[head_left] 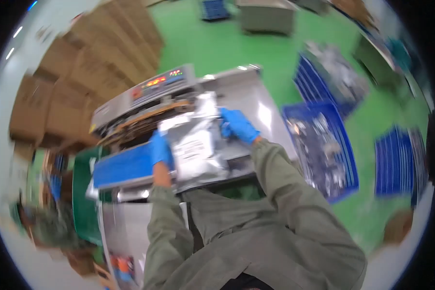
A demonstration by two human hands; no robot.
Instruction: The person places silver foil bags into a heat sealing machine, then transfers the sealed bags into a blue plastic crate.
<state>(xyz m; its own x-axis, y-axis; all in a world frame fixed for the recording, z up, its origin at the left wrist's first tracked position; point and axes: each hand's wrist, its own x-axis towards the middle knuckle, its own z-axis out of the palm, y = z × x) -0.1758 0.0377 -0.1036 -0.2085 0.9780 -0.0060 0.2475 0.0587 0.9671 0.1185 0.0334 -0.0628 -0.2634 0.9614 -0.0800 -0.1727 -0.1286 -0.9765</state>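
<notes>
A silver foil pouch (194, 147) with a white printed label lies flat in front of me, its top edge towards a band sealing machine (154, 87) with lit red digits. My left hand (160, 151), in a blue glove, grips the pouch's left edge. On the other side, my gloved right hand (239, 126) is closed at the pouch's upper right edge, its fingertips partly hidden. The machine's blue conveyor belt (123, 166) runs just left of my left hand. To the right of the pouch is a shiny metal worktop (253, 96).
Stacked cardboard boxes (67, 92) stand behind the machine. A blue crate (345, 159) of silver pouches sits on the green floor at right, with another filled crate (309, 79) beyond. A green bin (84, 212) stands left; a blurred person (53, 224) is near it.
</notes>
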